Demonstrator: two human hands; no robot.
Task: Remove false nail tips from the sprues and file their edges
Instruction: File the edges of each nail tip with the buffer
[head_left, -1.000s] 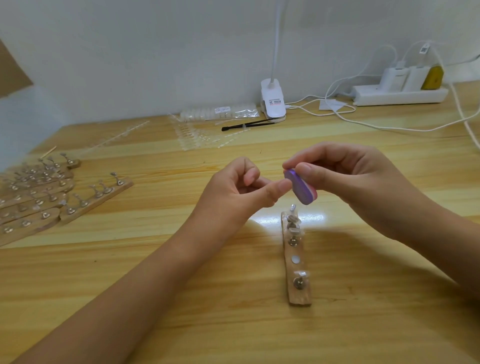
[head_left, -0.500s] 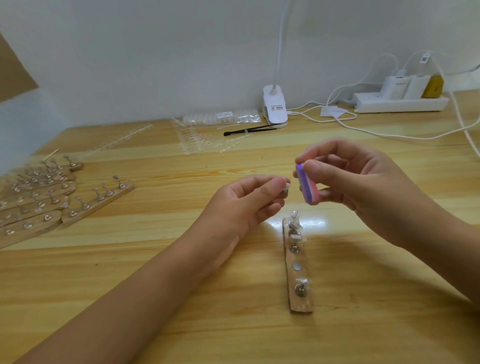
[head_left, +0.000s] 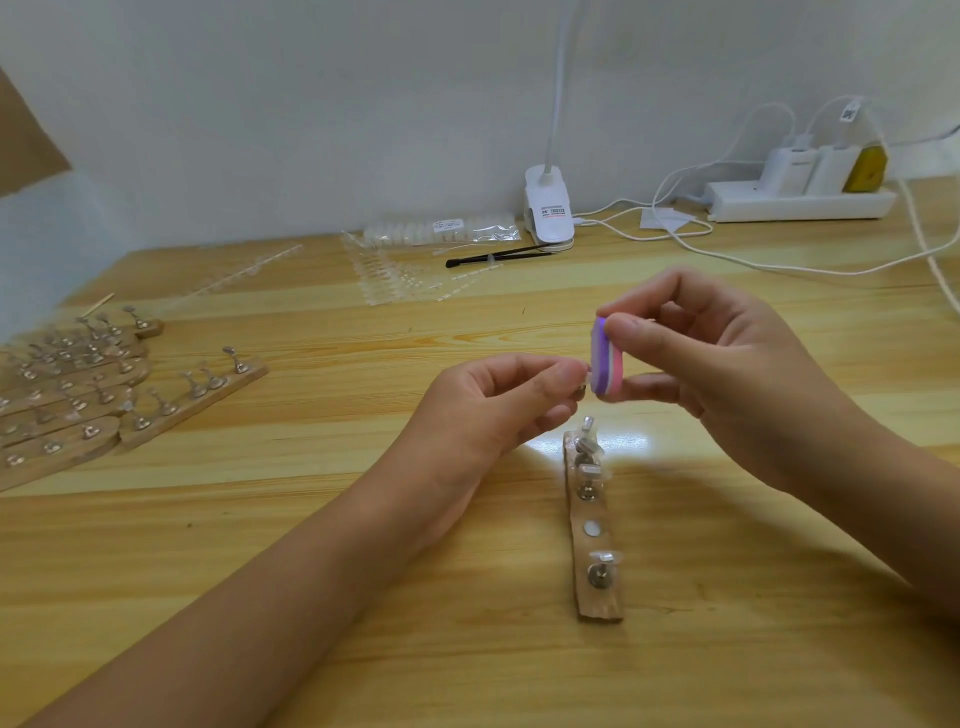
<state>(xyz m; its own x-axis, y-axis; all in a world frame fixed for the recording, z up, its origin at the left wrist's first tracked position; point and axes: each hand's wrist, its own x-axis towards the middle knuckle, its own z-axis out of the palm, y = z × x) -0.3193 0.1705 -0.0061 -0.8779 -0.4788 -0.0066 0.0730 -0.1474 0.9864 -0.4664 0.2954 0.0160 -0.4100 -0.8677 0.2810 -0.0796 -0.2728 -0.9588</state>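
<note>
Nail tip (head_left: 584, 385), mostly hidden, is pinched at the left hand's (head_left: 498, 405) fingertips, right against the purple face of the buffer block (head_left: 607, 364) that the right hand (head_left: 727, 374) grips. Just nearer lies a wooden strip (head_left: 597, 609) of metal stands. Bare table (head_left: 363, 332) spreads left and far, up to the clear sprues (head_left: 395, 280).

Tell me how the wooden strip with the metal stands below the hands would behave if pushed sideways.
The wooden strip lies flat and low on the table, so it would probably slide or pivot rather than tip. It looks thin, so likely light and stiff. The upright metal stands might catch a finger and shed their clear tips.
</note>
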